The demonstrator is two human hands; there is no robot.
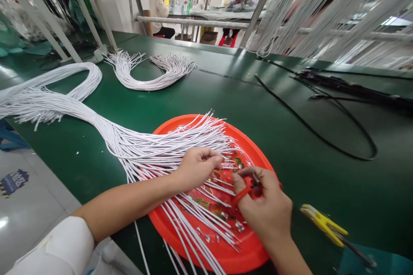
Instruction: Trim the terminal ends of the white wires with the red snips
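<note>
Presently: my left hand (196, 165), fingers curled together, thumb and fingertips pinching a few ends out of the fan of thin white wires (145, 148), wrist resting on that fan. My right hand (263, 206), just beside it, is closed around small red-handled snips (247, 191); the blades are hidden behind my fingers.

Under both: one round orange-red plastic tray (251, 150), with the wire ends spread across it and small silvery bits scattered on its floor. I judge these to be offcuts from ends already done. I cannot tell trimmed ends from untrimmed across the rest of the fan.

Outward:
- The wires trail left over the dark green tabletop (290, 137).
- A yellow-handled tool (322, 222) lies near my right wrist.
- A looped black cable (322, 137) lies further right.
- A second curved bundle of white wires (151, 75) lies at the far side.
- White cords (322, 13) hang beyond.
- Two people sit at another bench.
</note>
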